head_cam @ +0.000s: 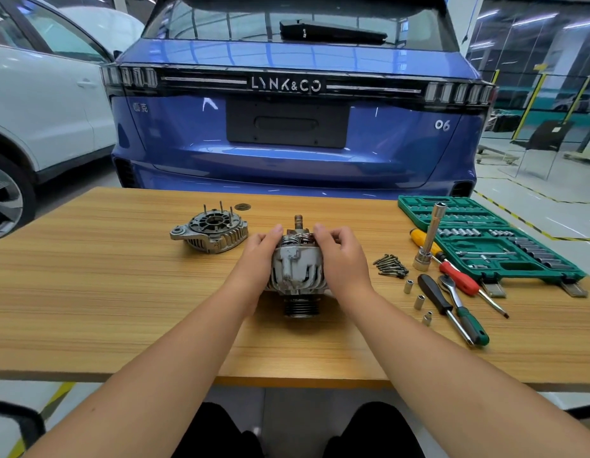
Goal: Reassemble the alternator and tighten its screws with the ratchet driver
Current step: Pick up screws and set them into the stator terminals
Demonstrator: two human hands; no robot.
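1. Head view, the body: the alternator body [296,272] lies on the counter [121,309] straight ahead of the person, between both hands. Its long axis runs away from the person, with the pulley [300,308] at the near end and the shaft [299,221] at the far end.

2. Head view, the hands: the left hand [258,256] holds the body's left flank and the right hand [341,256] its right flank. The fingers [323,234] of each are curled over the far, open rim, clamped on the casing rather than spread.

3. Head view, the cover: the end cover [210,233] sits on the counter to the far left of the body, apart from it, open face up with its long bolts [221,209] standing upright. It is nearer the left hand. My judgement is that the next move turns on this: the cover must come rightward and be turned to face the shaft end.

4. Head view, the tools: the screws [390,265] lie in a heap just right of the right hand. The ratchet [462,309] lies further right beside a black screwdriver [435,297], in front of the green socket case [485,239]. All are within reach of the right hand, I would say.
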